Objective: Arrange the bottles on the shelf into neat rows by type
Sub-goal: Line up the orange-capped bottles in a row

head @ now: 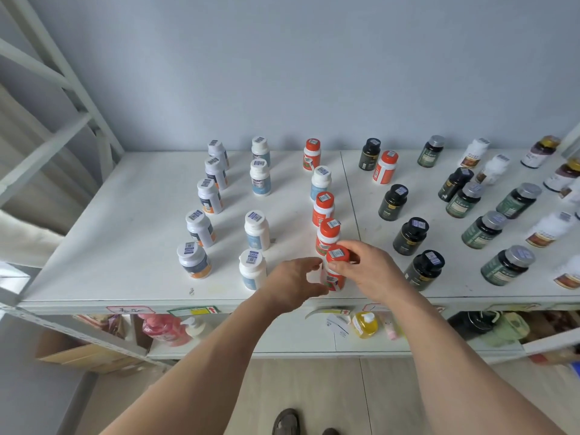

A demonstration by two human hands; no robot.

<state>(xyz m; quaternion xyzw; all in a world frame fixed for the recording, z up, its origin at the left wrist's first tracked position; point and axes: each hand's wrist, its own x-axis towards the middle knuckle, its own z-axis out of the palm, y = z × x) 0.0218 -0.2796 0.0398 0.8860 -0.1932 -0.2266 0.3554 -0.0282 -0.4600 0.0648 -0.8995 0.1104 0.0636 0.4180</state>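
On the white shelf top [125, 240], bottles stand in rows running front to back. At the front of the red-capped row stands a red-capped bottle [336, 265]. My right hand [367, 268] grips its cap and side, and my left hand [295, 281] touches its lower left side. Behind it stand two more red-capped bottles [323, 208], then a white bottle with a blue label [320, 183], then another red-capped one [312, 154]. To the left run a row of blue-label white bottles [256, 230] and a row of white bottles with orange-banded labels [199, 228].
Right of the seam stand black bottles [410, 235], a stray red-capped bottle [385, 166], green-label bottles with silver caps [483, 229] and white bottles with brown labels [549, 229]. The lower shelf holds a yellow pump bottle [365, 324] and a pink bottle [163, 328]. A metal frame [62, 73] rises at left.
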